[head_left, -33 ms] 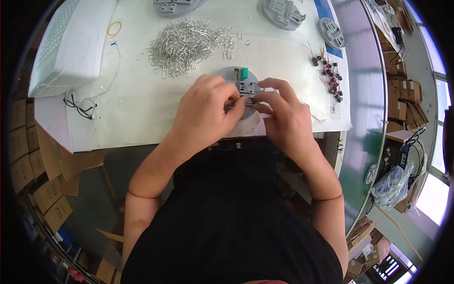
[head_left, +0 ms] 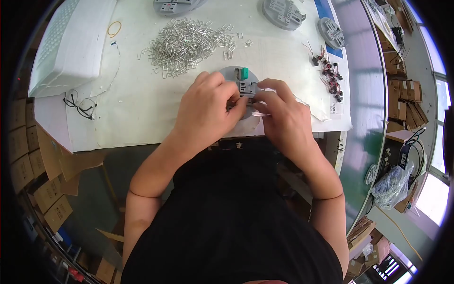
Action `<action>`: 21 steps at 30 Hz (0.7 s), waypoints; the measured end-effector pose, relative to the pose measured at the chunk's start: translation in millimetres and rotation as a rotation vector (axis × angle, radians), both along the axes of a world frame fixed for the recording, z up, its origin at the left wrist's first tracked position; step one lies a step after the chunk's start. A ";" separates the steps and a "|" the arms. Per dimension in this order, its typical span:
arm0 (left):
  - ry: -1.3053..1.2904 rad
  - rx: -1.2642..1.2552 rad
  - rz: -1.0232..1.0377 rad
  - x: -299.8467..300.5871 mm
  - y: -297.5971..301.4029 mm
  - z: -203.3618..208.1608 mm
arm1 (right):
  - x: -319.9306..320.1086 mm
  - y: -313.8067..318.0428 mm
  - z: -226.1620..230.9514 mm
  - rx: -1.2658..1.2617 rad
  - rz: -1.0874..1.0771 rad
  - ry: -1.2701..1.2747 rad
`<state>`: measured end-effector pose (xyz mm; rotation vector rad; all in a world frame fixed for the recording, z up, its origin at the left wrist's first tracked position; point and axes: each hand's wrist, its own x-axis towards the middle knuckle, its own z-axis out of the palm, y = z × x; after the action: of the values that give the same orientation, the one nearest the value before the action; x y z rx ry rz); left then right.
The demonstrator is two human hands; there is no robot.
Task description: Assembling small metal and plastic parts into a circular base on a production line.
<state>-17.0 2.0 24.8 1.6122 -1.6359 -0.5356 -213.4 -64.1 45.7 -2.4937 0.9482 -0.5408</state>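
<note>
A round grey fixture (head_left: 228, 73) lies on the table close in front of me. A green block (head_left: 244, 74) stands up from its far part, and a grey raised piece with dark slots (head_left: 247, 88) sits at its middle. My left hand (head_left: 204, 106) covers the fixture's left side, thumb and fingers drawn together in a pinch over the near middle. From the right, my right hand (head_left: 287, 111) reaches in with curled fingers and meets the left fingertips there. Whatever small part lies between the fingertips is hidden by them.
Beyond my left hand spreads a heap of U-shaped metal pins (head_left: 184, 47). Small black wired parts (head_left: 331, 78) lie at right. More grey round fixtures (head_left: 283, 13) stand along the far side. White foam (head_left: 71, 45) and glasses (head_left: 81, 105) are at left.
My fingers have shifted very slightly over the fixture, the right ones drawing down a little. Everything else stays put.
</note>
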 end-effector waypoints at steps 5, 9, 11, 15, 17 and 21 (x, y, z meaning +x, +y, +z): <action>-0.074 -0.029 0.078 -4.9 -7.2 -11.9 | 13.9 3.7 9.5 -0.208 0.077 0.367; -0.036 -0.015 0.092 -8.1 -3.6 -16.9 | 0.9 -10.0 9.2 -0.212 0.181 0.179; -0.022 -0.022 0.101 -9.0 -2.8 -17.0 | -6.0 -22.6 7.9 0.077 0.187 -0.190; -0.015 -0.026 0.101 -8.5 -4.7 -15.4 | 5.9 -26.3 -3.9 0.631 0.148 -0.957; -0.031 0.015 0.075 -7.1 -2.5 -16.3 | 30.4 -14.4 -15.6 0.579 0.133 -1.041; -0.051 -0.091 0.073 0.8 0.8 -5.6 | 42.4 -9.7 -14.6 0.354 0.100 -0.764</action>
<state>-16.2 2.9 19.2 1.6232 -1.6079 -0.3797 -170.9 -73.9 31.1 -1.7706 0.5446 -1.0748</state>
